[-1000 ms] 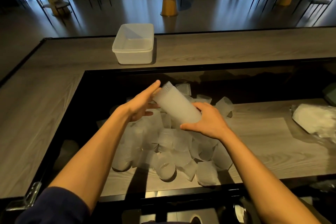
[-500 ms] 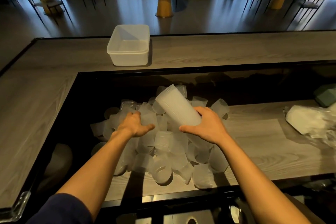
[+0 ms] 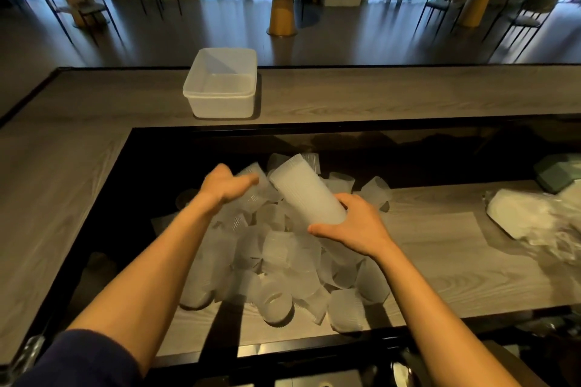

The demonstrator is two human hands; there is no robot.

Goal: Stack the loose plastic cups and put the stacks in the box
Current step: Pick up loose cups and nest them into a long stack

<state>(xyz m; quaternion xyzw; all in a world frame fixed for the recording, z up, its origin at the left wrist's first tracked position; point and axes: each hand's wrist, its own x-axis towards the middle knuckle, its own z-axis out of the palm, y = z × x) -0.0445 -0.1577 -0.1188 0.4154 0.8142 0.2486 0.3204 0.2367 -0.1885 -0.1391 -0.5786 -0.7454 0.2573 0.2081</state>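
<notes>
A tall stack of frosted plastic cups (image 3: 306, 192) is tilted, its open end pointing up and to the left. My right hand (image 3: 355, 225) grips its lower end. My left hand (image 3: 226, 187), blurred by motion, is just left of the stack's open end and holds a loose cup (image 3: 256, 195). Under both hands, a pile of loose cups (image 3: 283, 261) lies on the lower wooden counter (image 3: 440, 261). The clear plastic box (image 3: 220, 104) stands empty on the raised counter behind, out of both hands' reach.
A crumpled white plastic bag (image 3: 528, 220) and a dark green object (image 3: 556, 173) lie at the right of the lower counter. The raised counter (image 3: 377, 94) runs along the back and left, with a black wall below it. Tables and chairs stand beyond.
My left hand dropped from the stack's mouth to the pile, took a cup, and has risen back toward the stack. My right hand has kept hold of the stack.
</notes>
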